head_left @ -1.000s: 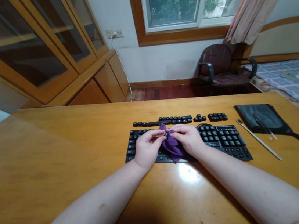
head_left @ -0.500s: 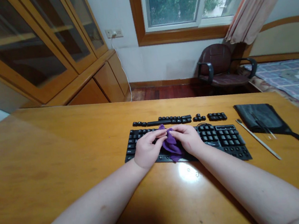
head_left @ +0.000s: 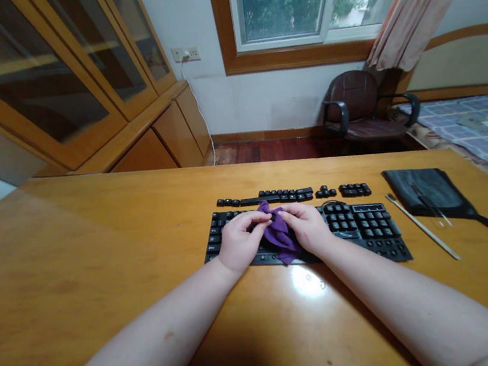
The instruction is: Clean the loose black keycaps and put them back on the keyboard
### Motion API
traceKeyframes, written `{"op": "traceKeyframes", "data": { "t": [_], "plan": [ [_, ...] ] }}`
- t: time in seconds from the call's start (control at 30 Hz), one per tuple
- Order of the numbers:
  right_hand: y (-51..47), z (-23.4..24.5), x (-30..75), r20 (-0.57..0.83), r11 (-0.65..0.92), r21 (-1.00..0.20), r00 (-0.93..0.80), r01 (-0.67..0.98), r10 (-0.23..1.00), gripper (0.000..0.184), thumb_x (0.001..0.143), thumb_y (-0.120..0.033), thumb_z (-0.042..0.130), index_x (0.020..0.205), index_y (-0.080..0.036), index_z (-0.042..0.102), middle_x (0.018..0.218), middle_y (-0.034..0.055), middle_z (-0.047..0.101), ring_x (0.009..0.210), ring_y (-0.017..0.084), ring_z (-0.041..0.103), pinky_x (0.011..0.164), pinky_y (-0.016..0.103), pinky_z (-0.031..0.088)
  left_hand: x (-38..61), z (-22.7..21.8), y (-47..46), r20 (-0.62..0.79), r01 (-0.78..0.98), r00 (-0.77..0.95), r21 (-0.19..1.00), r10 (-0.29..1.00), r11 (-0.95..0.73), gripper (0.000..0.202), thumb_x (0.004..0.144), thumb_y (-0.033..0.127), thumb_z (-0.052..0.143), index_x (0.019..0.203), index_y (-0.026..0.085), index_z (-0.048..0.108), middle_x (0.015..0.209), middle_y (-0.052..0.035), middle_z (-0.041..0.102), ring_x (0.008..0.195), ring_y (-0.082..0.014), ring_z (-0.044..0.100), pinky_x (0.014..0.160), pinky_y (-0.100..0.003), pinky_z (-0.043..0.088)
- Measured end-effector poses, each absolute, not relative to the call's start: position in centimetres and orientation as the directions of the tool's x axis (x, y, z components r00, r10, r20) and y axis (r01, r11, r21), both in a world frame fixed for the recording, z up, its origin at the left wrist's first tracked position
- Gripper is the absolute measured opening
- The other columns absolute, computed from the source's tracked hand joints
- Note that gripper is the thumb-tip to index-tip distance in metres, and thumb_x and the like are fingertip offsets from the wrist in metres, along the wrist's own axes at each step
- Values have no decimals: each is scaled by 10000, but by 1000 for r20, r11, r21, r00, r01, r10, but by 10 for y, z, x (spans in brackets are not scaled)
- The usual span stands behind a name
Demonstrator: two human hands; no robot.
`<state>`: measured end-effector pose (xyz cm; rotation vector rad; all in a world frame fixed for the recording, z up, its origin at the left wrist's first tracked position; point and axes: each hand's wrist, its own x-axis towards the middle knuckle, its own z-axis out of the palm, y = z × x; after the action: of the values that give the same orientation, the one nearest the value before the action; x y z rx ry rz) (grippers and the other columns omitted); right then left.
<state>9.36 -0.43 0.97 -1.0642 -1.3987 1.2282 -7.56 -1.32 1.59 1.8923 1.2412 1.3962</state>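
Observation:
Over the middle of a black keyboard [head_left: 338, 218], my left hand [head_left: 239, 241] pinches a small black keycap [head_left: 272, 218] between thumb and fingertips. A crumpled purple cloth [head_left: 283, 239] hangs beside the keycap, and my right hand [head_left: 308, 225] is closed on its upper right part. Both hands hide much of the keyboard's left and middle keys. In the keyboard's front row at the right, several sockets look bare of caps. Behind the keyboard lie loose black keycaps in short rows, among them a long space bar [head_left: 259, 200].
To the right of the keyboard lie a thin pale brush [head_left: 423, 227] and a black pouch [head_left: 427, 193] with a wire tool [head_left: 429, 203] on it. Beyond the wooden desk [head_left: 98, 246] stand an armchair [head_left: 355, 106], a bed [head_left: 476, 126] and a glass-door cabinet [head_left: 125, 112].
My left fingertips have drawn slightly away from the cloth, and the black keycap now shows between them. The cloth has shifted a little; both hands stay over the keyboard.

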Motion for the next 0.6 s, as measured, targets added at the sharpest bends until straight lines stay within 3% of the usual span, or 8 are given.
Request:
{"op": "traceKeyframes", "data": {
  "t": [0.23,0.43,0.6],
  "plan": [
    [-5,13,93,100,95,-995,-163,-38,981,250,717,-389,684,910,-240,736,952,32,735,913,224,664,901,399,482,-76,16,-12,481,273,-5,844,877,-461,82,783,216,622,778,183,697,828,-48,720,795,-167,675,815,-338,556],
    [-7,20,91,72,64,-994,-92,-89,993,226,663,-402,724,806,-226,742,846,36,745,795,211,675,799,381,528,-71,21,-14,488,208,14,852,873,-480,118,689,240,718,786,181,686,943,-74,661,893,-185,645,805,-333,564],
    [-7,19,90,63,52,-989,-78,-136,995,195,633,-363,748,765,-222,726,797,27,738,717,179,667,730,331,532,-72,22,-13,499,202,24,846,866,-493,83,696,213,713,760,175,678,853,-57,641,838,-164,633,772,-312,563]
  ]
}}
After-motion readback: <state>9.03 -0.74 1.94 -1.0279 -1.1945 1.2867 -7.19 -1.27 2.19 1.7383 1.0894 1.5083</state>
